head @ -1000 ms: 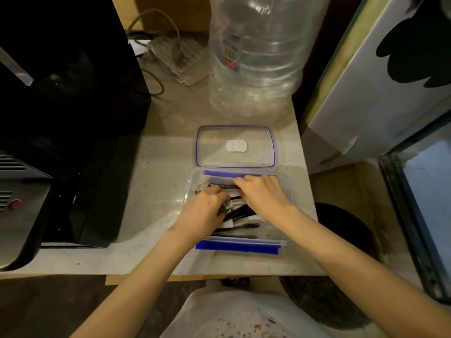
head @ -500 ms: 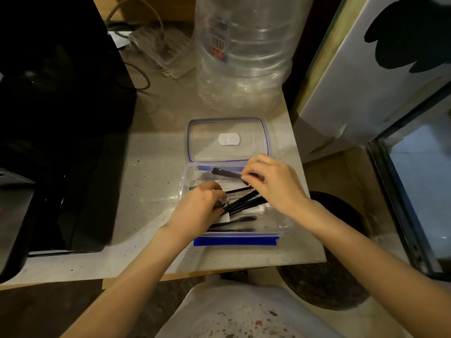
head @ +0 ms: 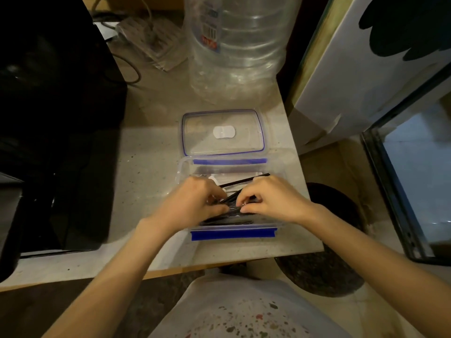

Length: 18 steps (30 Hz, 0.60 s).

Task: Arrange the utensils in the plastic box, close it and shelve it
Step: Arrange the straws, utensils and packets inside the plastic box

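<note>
Open counter [head: 151, 167] left of the plastic box [head: 181, 167]; lid [head: 223, 131] and big water bottle [head: 234, 45] crowding behind.

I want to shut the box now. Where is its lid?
In the head view, the clear lid lies flat on the counter just behind the open plastic box, in front of the big water bottle.

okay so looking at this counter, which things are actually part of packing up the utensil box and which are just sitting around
Part of the job:
- plastic box, open on the counter
- its lid, lying flat behind the box
- black utensils inside the box
- left hand and right hand, both down among the utensils

Just lying about:
- large clear water bottle
- power strip and its cable
- black appliance
</note>
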Motion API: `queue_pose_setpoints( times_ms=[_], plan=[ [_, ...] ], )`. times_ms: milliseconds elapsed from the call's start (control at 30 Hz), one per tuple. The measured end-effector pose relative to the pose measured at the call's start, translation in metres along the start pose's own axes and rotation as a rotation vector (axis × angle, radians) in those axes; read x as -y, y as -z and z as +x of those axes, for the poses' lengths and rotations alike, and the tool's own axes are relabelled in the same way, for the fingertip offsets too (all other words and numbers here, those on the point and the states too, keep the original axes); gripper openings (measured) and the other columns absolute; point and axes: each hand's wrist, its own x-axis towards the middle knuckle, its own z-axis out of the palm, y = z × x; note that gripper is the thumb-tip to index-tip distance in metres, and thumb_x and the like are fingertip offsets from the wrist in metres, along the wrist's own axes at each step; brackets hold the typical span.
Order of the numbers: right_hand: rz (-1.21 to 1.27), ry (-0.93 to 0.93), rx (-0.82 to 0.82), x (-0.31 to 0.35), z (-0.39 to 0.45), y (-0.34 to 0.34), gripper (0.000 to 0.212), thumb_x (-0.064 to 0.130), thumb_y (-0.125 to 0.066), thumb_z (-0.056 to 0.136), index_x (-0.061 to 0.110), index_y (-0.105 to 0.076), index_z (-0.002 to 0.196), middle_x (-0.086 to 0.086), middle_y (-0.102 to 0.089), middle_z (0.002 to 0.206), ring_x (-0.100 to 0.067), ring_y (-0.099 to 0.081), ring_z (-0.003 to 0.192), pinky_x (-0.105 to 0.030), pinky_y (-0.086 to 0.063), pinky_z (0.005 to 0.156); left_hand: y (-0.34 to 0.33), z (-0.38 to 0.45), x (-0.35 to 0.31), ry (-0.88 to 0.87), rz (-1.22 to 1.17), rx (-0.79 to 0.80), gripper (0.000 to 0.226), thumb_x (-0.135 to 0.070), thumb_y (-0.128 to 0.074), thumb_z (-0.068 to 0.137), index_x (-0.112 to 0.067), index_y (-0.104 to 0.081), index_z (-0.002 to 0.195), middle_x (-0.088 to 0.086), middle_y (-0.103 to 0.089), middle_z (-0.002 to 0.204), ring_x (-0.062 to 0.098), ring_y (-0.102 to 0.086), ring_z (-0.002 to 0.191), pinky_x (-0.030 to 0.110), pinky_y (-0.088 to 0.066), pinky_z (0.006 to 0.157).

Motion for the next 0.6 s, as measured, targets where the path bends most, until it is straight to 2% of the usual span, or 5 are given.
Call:
queue_pose_setpoints(
  times_ms=[167,300,400,500,600],
  plan=[
    [0.244,-0.06,-0.051,0.002,-0.001,0.005,0.021,0.018,-0.072,0.078,0.018,-0.07,0.099,0.021,-0.062,0.077,0.017,-0.053,0.072,-0.002,-0.039,0.064,-0.013,0.004,0.001,0.001,0.046,-0.004,0.02,-0.021,-0.062,0.085,-0.017,-0.069,0.103,0.002,-0.072,0.098,0.013,-0.064,0.086,0.03,-0.055,0.083],
    [-0.057,-0.103,0.003,-0.003,-0.002,0.008,0.046,0.039,-0.071,0.076,0.026,-0.059,0.118,0.006,-0.065,0.107,-0.002,-0.055,0.089,-0.019,-0.043,0.075,-0.009,0.001,0.009,0.079,0.09,-0.018,0.017,-0.02,-0.064,0.083,-0.019,-0.072,0.098,0.002,-0.073,0.095,0.017,-0.065,0.086,0.036,-0.057,0.079],
    [-0.326,-0.089,0.036,-0.001,-0.004,0.007,0.044,0.045,-0.067,0.076,0.023,-0.059,0.113,0.001,-0.063,0.105,-0.011,-0.054,0.089,-0.025,-0.043,0.072,-0.004,-0.001,0.012,0.109,0.092,0.023,0.018,-0.014,-0.064,0.082,-0.016,-0.071,0.099,0.004,-0.073,0.098,0.019,-0.067,0.089,0.037,-0.057,0.08],
    [-0.446,-0.022,0.018,0.002,-0.004,0.001,0.037,0.039,-0.065,0.08,0.02,-0.057,0.11,-0.001,-0.064,0.102,-0.015,-0.055,0.093,-0.027,-0.041,0.072,-0.003,-0.001,0.01,0.118,0.12,0.027,0.021,-0.011,-0.06,0.085,-0.016,-0.069,0.103,0.003,-0.071,0.103,0.017,-0.066,0.092,0.034,-0.056,0.084],
    [-0.34,-0.043,-0.001,0.0,-0.003,-0.003,0.034,0.024,-0.062,0.085,0.019,-0.053,0.118,-0.002,-0.064,0.106,-0.012,-0.057,0.094,-0.025,-0.045,0.077,-0.004,-0.001,0.01,0.124,0.157,0.016,0.021,-0.012,-0.058,0.087,-0.016,-0.068,0.105,0.003,-0.071,0.103,0.018,-0.066,0.091,0.033,-0.056,0.083]
  ],
)
